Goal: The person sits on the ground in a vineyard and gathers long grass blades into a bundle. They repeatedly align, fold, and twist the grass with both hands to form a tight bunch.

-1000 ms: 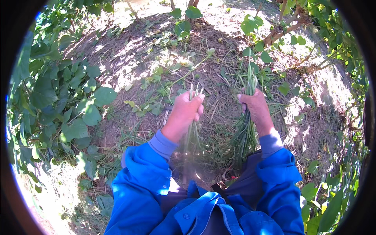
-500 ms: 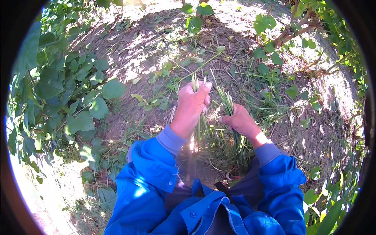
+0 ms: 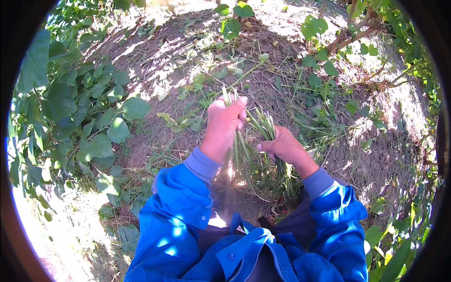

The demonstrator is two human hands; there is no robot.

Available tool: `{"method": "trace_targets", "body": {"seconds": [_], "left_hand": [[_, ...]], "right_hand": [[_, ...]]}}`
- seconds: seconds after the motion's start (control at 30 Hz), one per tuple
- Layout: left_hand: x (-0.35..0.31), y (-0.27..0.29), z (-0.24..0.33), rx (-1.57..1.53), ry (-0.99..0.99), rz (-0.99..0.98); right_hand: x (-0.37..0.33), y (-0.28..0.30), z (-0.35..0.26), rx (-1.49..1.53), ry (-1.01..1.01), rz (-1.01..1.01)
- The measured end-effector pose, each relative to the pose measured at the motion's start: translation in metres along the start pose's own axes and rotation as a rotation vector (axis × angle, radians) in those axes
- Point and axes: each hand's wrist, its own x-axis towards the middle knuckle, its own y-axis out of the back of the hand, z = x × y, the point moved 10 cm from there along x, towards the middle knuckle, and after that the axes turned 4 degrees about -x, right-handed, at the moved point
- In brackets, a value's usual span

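My left hand [image 3: 221, 124] is closed around a small bunch of green stalks [image 3: 241, 149], whose pale tips poke out above the fist while the rest hangs below. To its right, my right hand [image 3: 285, 148] grips a thicker bundle of long green stalks [image 3: 283, 175]. The bundle's upper ends lean left toward my left hand, and its lower part droops toward my knee. The stalks look like grass or slender stems; their exact kind cannot be told. Fingers on both hands partly hide the stalks they hold.
Broad-leaved bushes [image 3: 101, 136] crowd the left side. At the upper right stands a woody branching trunk [image 3: 345, 40] with leaves. The sunlit soil [image 3: 188, 61] is strewn with dry litter, and a cut green stem [image 3: 249, 73] lies ahead of my hands.
My left hand has shifted slightly left and down. The upper ends of the right bundle now tilt further left and look more bunched. Both hands keep their hold.
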Motion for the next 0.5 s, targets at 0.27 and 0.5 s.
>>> {"method": "trace_targets", "body": {"seconds": [0.27, 0.5], "left_hand": [[0.022, 0.059, 0.048, -0.107, -0.222, 0.198], [0.021, 0.094, 0.078, -0.140, -0.313, 0.387]], "right_hand": [[-0.001, 0.025, -0.002, 0.181, 0.014, 0.053], [-0.003, 0.075, -0.012, 0.312, 0.128, 0.198]]}}
